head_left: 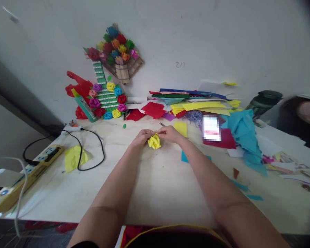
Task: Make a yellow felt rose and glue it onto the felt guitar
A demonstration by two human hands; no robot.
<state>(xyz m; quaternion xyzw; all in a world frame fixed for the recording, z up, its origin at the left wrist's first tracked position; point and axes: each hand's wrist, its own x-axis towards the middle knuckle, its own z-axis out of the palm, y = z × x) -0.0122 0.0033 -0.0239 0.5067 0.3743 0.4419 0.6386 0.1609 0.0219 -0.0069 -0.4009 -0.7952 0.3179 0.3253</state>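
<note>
Item 1: yellow paper flower (154, 141). Loc.: mid-tabletop, btwn both hands, just on wearer's side of fingertips; far edge in touch w/ fingers. Unclear if base resting on table (165, 193) or slightly raised. Mat'l: thin paper, creased. Shape: roundish, overlapping folded petals, angular edges.

Item 2: L hand (143, 136). Fingers curled nearly closed, tips on far L edge of flower; exact grip partly hidden.

Item 3: R hand (168, 133). Thumb & fingers drawn together in a pinch, tips on far R edge of flower; no visible gap.

Item 4: pointed metal tip (162, 124), just beyond R hand; remainder hidden.

Item 5: yellow paper sheet (181, 128), flat, approx. rect., just R of R hand.

Item 6: blue paper (184, 156), flat, partly covered by R forearm.

Item 7: yellow crumpled paper (73, 159), thin, wrinkled, far L, nr. black cord (104, 155).

Item 8: paper stack (201, 106), assorted colours, flat sheets, uneven edges, along wall.

Item 9: blue crêpe-like paper (244, 132), crumpled, R side.

Item 10: guitar-shaped piece (107, 100), green w/ white strips, rimmed w/ multicol. paper roses.

Item 11: flower bouquet (119, 46), folded paper blooms, stick-bundle holder, against wall.

Item 12: glue-type bottle (85, 107), teal, smooth, yel. cap, leaning.
</note>
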